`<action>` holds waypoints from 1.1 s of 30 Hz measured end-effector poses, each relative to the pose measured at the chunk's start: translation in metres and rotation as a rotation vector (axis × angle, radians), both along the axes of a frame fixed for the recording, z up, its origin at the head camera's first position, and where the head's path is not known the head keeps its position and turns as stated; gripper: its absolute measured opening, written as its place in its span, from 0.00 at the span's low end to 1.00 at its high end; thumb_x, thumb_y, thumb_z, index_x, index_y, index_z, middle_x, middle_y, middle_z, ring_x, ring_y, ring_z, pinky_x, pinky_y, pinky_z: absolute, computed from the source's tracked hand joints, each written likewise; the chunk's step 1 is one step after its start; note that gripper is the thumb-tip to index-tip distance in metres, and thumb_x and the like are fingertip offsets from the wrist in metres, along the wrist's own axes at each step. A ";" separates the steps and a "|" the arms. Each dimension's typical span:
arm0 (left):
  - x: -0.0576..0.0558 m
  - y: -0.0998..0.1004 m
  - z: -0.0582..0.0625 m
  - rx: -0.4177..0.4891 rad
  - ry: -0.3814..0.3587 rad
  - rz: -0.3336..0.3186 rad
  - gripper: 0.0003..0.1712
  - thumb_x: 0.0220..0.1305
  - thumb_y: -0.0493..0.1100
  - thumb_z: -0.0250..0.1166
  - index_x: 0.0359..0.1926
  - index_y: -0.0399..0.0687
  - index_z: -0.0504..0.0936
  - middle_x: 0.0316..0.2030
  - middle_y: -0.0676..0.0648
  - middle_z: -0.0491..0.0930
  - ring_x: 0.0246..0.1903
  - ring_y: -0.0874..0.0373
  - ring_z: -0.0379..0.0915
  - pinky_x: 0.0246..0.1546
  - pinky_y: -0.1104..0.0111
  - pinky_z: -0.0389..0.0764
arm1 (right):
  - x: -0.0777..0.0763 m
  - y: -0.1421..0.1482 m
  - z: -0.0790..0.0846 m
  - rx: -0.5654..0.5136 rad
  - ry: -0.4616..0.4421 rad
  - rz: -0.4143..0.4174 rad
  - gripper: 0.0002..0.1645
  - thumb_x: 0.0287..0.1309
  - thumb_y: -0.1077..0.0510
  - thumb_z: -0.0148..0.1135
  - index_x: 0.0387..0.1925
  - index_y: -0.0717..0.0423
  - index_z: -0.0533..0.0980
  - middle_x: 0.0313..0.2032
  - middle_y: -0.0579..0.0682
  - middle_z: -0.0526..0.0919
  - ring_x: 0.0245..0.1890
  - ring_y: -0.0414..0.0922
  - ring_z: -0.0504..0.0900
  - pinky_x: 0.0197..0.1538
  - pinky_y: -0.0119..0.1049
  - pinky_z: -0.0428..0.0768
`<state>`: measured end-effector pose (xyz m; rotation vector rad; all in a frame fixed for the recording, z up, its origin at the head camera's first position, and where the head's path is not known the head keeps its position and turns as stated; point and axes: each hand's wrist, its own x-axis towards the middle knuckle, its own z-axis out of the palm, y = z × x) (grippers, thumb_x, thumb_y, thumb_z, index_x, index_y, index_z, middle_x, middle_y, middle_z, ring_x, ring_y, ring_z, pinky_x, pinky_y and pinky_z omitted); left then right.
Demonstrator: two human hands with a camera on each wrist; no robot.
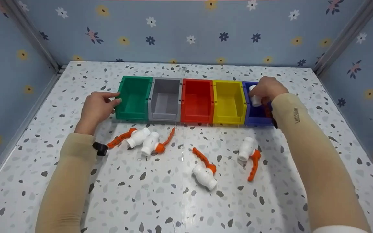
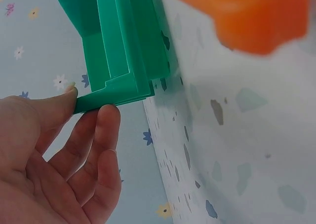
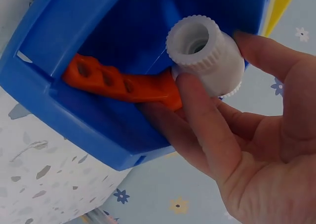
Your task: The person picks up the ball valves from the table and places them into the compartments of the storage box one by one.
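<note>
Valve nearest the viewer (image 1: pixel 205 177) lies on its side at the lower centre of the frame, its orange handle pointing up and left. A second valve (image 1: pixel 246 149) lies right of centre, handle toward the bottom edge; a third valve (image 1: pixel 150 143) and a fourth valve (image 1: pixel 137 137) sit close side by side left of centre. Their jutting handles probably keep the rounded bodies from rolling on the speckled table (image 1: pixel 160 200).

Beyond them, the left hand (image 1: pixel 96 108) pinches the rim of the green bin (image 1: pixel 130 116), thumb above and fingers below, likely to steady the row. At the row's right end, the right hand (image 1: pixel 269 87) grasps a fifth valve (image 3: pixel 207 61) inside the blue bin (image 1: pixel 260 121). Fingers hold its white body, probably the easier part to grip, while the handle slants toward the bin's front. Between the end bins stand the gray bin (image 1: pixel 165 117), red bin (image 1: pixel 197 118) and yellow bin (image 1: pixel 228 119), set flush, perhaps so every opening faces the person.

Counted: five valves, four on the table and one held; five bins; two hands. Farthest, across the top, is a flowered wall (image 1: pixel 173 19).
</note>
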<state>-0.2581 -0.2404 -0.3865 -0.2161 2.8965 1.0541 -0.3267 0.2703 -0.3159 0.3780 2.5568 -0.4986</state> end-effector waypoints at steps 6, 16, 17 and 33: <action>-0.001 0.000 0.002 0.017 -0.018 0.008 0.25 0.75 0.52 0.57 0.70 0.57 0.73 0.49 0.39 0.77 0.43 0.48 0.76 0.41 0.60 0.76 | -0.001 -0.001 -0.005 0.022 0.004 0.020 0.28 0.66 0.48 0.60 0.58 0.65 0.71 0.41 0.60 0.78 0.39 0.53 0.78 0.43 0.44 0.79; -0.001 -0.001 0.000 0.021 -0.020 0.006 0.25 0.75 0.52 0.57 0.70 0.57 0.73 0.50 0.40 0.77 0.43 0.48 0.76 0.42 0.60 0.77 | -0.004 -0.005 -0.014 0.125 0.058 0.085 0.22 0.68 0.51 0.58 0.50 0.67 0.76 0.33 0.58 0.79 0.32 0.51 0.78 0.37 0.42 0.77; -0.001 -0.001 0.000 0.019 -0.018 0.005 0.25 0.75 0.52 0.57 0.70 0.57 0.73 0.50 0.40 0.77 0.43 0.48 0.77 0.42 0.60 0.77 | -0.004 -0.005 -0.015 0.128 0.058 0.089 0.22 0.68 0.51 0.58 0.51 0.67 0.75 0.35 0.59 0.78 0.33 0.52 0.78 0.39 0.43 0.77; 0.001 0.000 0.000 0.012 0.008 0.007 0.24 0.75 0.51 0.57 0.69 0.56 0.74 0.48 0.39 0.79 0.41 0.49 0.79 0.37 0.60 0.76 | 0.000 -0.012 -0.033 0.308 0.114 0.336 0.28 0.69 0.67 0.48 0.65 0.83 0.61 0.66 0.79 0.59 0.39 0.56 0.77 0.47 0.50 0.79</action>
